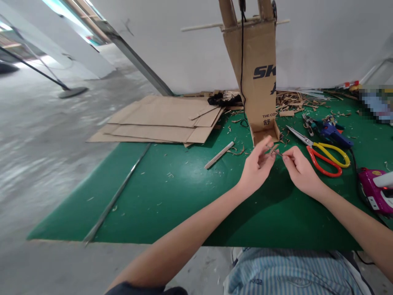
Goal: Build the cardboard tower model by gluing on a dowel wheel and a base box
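Observation:
A thin brown strip [278, 153], which looks like cardboard, stretches between my two hands above the green table. My left hand [257, 166] has its fingers closed around the strip's left part, and another small brown piece pokes up by its fingertips. My right hand [299, 169] pinches the other end between thumb and forefinger. Just behind the left fingers stands a tall cardboard structure [258, 78] with printed lettering and a small open box at its base. Scissors [322, 151] with one yellow and one red handle lie to the right of my right hand.
Flat cardboard sheets [153, 112] are stacked at the back left. A pale stick [219, 155] and a long metal rod [119, 190] lie left of my hands. To the right are a blue-handled tool [336, 133] and a magenta device [373, 190]. Cardboard scraps [294, 100] heap along the wall.

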Available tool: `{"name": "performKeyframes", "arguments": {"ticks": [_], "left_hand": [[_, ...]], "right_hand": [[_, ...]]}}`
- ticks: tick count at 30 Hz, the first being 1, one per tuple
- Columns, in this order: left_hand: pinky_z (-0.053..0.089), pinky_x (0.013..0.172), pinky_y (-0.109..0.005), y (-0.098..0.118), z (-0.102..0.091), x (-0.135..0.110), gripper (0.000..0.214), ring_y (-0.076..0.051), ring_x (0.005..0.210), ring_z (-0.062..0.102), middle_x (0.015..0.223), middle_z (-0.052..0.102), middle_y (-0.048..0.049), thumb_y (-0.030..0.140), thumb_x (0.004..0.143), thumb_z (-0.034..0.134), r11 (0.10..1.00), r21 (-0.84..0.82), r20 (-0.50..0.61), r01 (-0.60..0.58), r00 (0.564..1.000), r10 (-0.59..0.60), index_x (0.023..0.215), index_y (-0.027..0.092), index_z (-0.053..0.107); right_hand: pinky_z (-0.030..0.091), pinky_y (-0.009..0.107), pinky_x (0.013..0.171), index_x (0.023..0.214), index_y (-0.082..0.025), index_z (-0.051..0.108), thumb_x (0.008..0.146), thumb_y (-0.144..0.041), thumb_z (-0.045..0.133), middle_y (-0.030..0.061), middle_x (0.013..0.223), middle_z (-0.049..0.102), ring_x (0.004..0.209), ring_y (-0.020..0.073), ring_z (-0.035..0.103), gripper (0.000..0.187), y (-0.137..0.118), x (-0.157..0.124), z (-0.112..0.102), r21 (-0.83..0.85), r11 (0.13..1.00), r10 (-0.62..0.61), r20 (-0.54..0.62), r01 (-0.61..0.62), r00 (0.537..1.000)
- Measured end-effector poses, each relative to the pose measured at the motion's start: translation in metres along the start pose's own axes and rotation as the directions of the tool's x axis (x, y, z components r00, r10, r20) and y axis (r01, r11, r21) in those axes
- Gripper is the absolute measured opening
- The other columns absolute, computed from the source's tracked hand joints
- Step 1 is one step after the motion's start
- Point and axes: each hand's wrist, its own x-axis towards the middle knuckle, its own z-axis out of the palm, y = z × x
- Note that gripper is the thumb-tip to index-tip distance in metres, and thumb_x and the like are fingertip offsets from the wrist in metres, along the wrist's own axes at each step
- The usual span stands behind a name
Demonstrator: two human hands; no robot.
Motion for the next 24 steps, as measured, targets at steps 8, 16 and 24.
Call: {"name": "performKeyframes", "arguments": {"ticks": [8, 16, 24], "left_hand": [[0.06, 0.078, -0.031, 0.012, -0.014, 0.009, 0.036, -0.018, 0.086, 0.075, 0.1, 0.076, -0.0071, 0.036, 0.086, 0.07, 0.765, -0.503, 0.222, 0.403, 0.915, -0.336, 0.117, 0.018, 0.063], [0.06, 0.07, -0.025, 0.014, -0.01, 0.008, 0.034, -0.012, 0.068, 0.071, 0.078, 0.073, -0.0007, 0.031, 0.068, 0.09, 0.668, -0.567, 0.352, 0.481, 0.875, -0.332, 0.091, 0.017, 0.068], [0.058, 0.07, -0.022, 0.01, -0.011, 0.008, 0.035, -0.011, 0.068, 0.072, 0.079, 0.074, -0.0003, 0.034, 0.071, 0.088, 0.798, -0.488, 0.228, 0.353, 0.934, -0.274, 0.094, 0.017, 0.068]], "right_hand": [[0.047, 0.033, 0.069, 0.102, -0.021, 0.054, 0.1, -0.027, 0.042, 0.0043, 0.086, 0.063, 0.074, 0.0188, 0.059, 0.013, 0.004, 0.003, -0.01, -0.281, 0.943, -0.191, -0.019, 0.178, 0.981], [0.052, 0.039, 0.081, 0.103, -0.02, 0.057, 0.098, -0.016, 0.039, 0.009, 0.098, 0.069, 0.091, 0.0225, 0.065, 0.019, 0.011, 0.006, -0.008, -0.384, 0.858, -0.344, 0.062, 0.34, 0.937], [0.046, 0.05, 0.092, 0.133, -0.017, 0.054, 0.1, -0.022, 0.043, 0.0175, 0.13, 0.063, 0.113, 0.0342, 0.058, 0.036, -0.01, 0.004, -0.03, -0.879, 0.345, -0.395, 0.182, 0.329, 0.901]]}}
